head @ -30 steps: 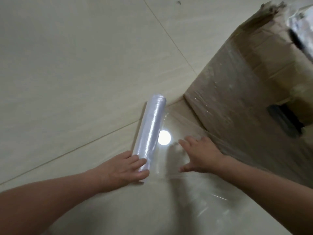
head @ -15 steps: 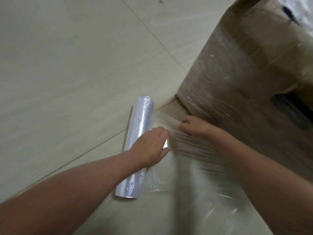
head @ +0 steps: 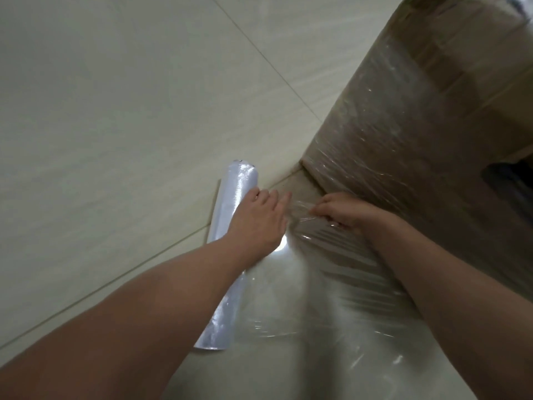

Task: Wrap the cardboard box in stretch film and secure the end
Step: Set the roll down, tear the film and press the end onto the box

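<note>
A large cardboard box (head: 427,116) stands on the floor at the right, its side covered in shiny stretch film. The roll of stretch film (head: 230,215) lies on the floor left of the box's corner. A loose sheet of film (head: 305,290) runs from the roll toward the box. My left hand (head: 259,220) rests flat over the roll's middle, fingers spread and pressing down. My right hand (head: 343,210) sits at the box's bottom corner, its fingers pinched on a bunched edge of the film.
Pale tiled floor (head: 115,111) with thin grout lines spreads to the left and behind. A dark hand-hole (head: 510,183) opens in the box's side at the right edge. A bright light reflection sits on the floor by my left hand.
My left hand slid from the roll's near end to its middle. My right hand went from flat on the film to pinching its edge at the box's corner, bunching the film.
</note>
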